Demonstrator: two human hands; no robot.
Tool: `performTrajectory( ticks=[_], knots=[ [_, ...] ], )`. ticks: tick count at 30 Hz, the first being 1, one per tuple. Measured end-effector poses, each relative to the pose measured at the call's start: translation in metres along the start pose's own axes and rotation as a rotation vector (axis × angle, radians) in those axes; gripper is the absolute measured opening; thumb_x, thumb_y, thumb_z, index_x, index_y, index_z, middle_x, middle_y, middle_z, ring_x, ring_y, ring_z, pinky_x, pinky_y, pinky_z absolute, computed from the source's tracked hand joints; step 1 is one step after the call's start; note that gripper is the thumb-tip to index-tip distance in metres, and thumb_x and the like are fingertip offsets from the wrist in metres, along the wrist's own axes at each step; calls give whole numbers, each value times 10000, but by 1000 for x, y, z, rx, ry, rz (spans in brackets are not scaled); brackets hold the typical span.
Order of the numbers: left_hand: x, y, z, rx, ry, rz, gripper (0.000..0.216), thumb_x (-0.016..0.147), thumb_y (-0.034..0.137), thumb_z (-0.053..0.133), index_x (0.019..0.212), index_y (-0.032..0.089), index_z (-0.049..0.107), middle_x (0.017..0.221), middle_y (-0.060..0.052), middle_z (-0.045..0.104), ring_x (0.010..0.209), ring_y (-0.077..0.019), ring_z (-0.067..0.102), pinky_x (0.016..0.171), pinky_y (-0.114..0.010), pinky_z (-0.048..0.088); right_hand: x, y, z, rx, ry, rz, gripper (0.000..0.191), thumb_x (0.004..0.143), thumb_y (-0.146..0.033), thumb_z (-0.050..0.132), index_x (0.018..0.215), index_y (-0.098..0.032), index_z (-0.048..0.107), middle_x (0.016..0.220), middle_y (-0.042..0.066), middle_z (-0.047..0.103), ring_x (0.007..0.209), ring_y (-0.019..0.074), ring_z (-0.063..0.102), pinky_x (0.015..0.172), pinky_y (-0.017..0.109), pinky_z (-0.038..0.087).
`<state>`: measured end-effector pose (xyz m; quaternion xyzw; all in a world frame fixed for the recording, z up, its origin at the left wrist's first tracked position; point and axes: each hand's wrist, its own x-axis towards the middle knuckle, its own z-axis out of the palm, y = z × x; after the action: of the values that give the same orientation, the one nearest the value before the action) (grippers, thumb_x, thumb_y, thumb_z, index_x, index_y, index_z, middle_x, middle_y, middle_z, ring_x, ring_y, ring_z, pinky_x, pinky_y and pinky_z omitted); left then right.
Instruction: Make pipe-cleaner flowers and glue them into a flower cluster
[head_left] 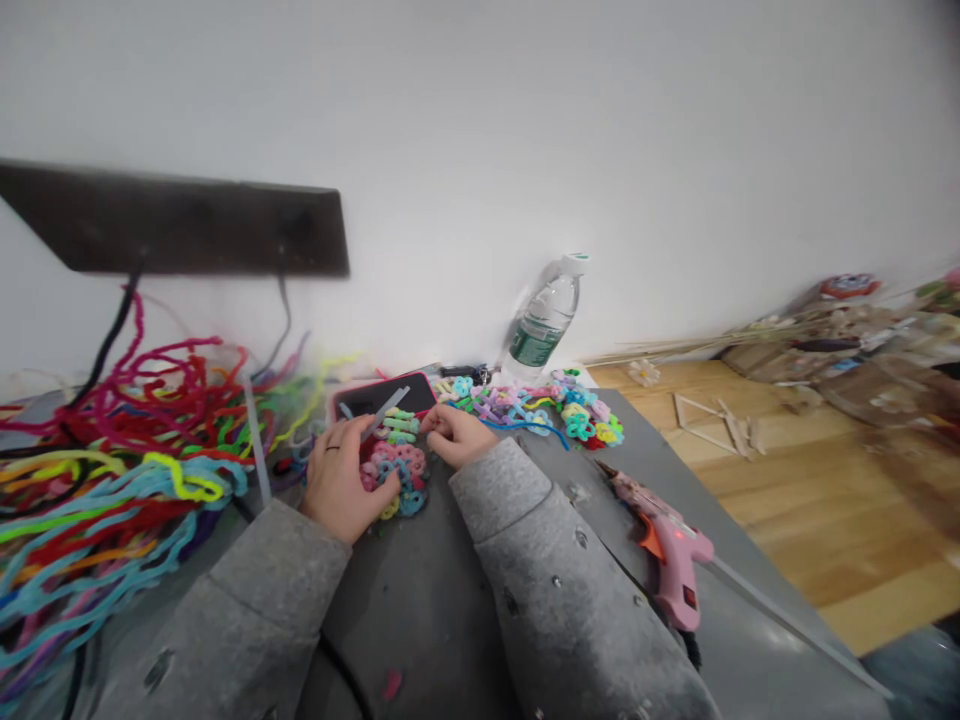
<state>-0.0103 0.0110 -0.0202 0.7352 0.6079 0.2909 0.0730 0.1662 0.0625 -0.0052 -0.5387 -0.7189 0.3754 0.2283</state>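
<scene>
The glue stick (384, 411) lies pinched in the fingers of my left hand (341, 478), its long axis slanting up and to the right, the free end over the dark phone (382, 394). Just below it sits the cluster of pipe-cleaner flowers (396, 470), pink and blue, between my two hands and touching both. My right hand (454, 433) is curled closed at the cluster's upper right edge; whether it grips a flower I cannot tell. The left is nearer the stick. The pink glue gun (670, 555) lies well apart on the grey table (420, 600), beyond my right sleeve (555, 570)
</scene>
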Motion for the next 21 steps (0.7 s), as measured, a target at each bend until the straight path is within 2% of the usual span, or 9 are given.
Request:
performTrajectory(
  ticks=[8,21],
  knots=[
    [0,0,0,6,2,2,534,666,320,559,1166,154,466,1173,-121,560,1136,-312,467,967,-460,371,1,1,0,-76,-82,-6,133,697,-90,493,763,-149,592,421,-94,387,422,84,372,481,200,293],
    [0,-1,0,-2,-3,8,535,670,320,558,1173,167,456,1182,-115,560,1145,-314,461,961,-470,370,2,5,2,-103,-90,-27,178,682,-79,502,790,-152,623,433,-86,411,436,86,393,480,195,314]
  ],
)
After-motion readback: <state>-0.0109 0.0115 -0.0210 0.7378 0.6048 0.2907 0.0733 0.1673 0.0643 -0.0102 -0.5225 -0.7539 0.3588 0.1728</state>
